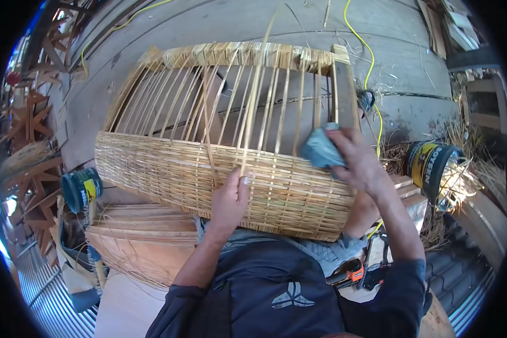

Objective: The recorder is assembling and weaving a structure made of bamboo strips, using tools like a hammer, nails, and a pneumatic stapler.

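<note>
A wooden frame (343, 84) lies across my lap, its near part covered by a tight woven cane panel (152, 163). Bare cane strands (177, 107) run from the weave to the wrapped far rail (225, 54). My left hand (231, 198) rests on the panel near its middle, thumb and fingers pinched on a long, pale cane strip (254, 96) that rises past the far rail. At the panel's right end, my right hand (357, 158) grips a crumpled light-blue cloth (320, 149) close to the frame's right side. Its fingertips are partly hidden.
A dark bucket (431, 169) with cane scraps stands at the right, and a green one (81, 188) at the left. Thin wooden boards (141, 242) lie left of my lap. An orange-and-black tool (352, 271) is by my right side. A yellow cord (369, 53) crosses the floor.
</note>
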Tool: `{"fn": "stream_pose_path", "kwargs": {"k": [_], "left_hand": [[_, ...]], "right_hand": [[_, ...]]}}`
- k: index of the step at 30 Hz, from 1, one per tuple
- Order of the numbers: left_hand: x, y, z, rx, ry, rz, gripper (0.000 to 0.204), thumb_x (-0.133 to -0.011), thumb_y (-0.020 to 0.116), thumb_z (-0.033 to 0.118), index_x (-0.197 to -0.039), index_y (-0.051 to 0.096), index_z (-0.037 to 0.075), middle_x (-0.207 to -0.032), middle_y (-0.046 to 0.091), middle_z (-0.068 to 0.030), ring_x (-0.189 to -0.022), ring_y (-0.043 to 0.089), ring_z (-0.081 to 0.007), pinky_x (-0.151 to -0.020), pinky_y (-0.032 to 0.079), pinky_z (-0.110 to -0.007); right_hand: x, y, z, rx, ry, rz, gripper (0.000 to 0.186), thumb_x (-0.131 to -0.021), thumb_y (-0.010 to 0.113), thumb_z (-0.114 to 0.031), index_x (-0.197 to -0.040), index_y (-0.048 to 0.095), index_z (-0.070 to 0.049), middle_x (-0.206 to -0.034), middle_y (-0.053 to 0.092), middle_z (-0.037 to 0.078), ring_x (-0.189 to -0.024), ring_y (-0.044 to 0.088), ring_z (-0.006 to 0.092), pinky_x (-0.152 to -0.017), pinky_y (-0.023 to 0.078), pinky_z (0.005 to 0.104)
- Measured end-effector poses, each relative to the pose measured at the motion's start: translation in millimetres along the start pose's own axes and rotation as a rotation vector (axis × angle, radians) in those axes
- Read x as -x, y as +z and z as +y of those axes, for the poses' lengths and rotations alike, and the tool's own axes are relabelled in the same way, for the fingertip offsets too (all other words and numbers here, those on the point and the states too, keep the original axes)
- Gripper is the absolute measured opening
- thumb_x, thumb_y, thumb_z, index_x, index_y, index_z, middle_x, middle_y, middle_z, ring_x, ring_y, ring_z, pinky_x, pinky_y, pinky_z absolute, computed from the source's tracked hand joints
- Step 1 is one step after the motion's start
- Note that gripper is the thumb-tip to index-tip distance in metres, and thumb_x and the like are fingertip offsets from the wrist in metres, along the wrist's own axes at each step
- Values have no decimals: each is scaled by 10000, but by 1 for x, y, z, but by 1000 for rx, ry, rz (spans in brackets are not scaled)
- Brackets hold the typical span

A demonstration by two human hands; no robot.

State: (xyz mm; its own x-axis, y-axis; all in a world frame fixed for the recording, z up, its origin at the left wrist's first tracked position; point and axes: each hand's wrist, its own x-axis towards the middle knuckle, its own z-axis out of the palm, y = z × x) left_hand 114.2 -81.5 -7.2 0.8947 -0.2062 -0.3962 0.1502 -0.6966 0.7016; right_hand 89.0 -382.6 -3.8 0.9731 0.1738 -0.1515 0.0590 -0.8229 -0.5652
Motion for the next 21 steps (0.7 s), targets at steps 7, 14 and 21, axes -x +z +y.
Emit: {"fn": "stream_pose_path", "kwargs": {"k": [7, 14, 21], "left_hand": [[-13, -77, -41, -282, 1, 101, 249, -897, 493, 75, -1126, 551, -5, -963, 608, -206, -865, 610, -336, -732, 487, -368], [-22, -78, -71, -144, 56, 240, 321, -885, 508, 67, -1199, 509, 1, -1048, 598, -204, -916, 608, -331, -776, 485, -373], [-14, -86, -68, -29, 76, 136, 381, -874, 489, 20, -1254, 451, 22, -973, 584, -163, -859, 591, -273, -755, 470, -325]], "right_hand": [[-152, 43, 151, 252, 164, 134, 587, -730, 640, -110, -1280, 436, -91, -1057, 547, 228, -932, 553, 411, -789, 464, 460], [-159, 36, 53, -95, 236, 215, 649, -730, 661, -118, -1328, 410, -92, -1095, 520, 210, -1003, 537, 368, -870, 450, 417], [-179, 93, -68, 137, -10, -302, 714, -744, 684, -229, -1368, 353, -130, -1294, 418, 193, -1106, 496, 326, -978, 422, 356]]}}
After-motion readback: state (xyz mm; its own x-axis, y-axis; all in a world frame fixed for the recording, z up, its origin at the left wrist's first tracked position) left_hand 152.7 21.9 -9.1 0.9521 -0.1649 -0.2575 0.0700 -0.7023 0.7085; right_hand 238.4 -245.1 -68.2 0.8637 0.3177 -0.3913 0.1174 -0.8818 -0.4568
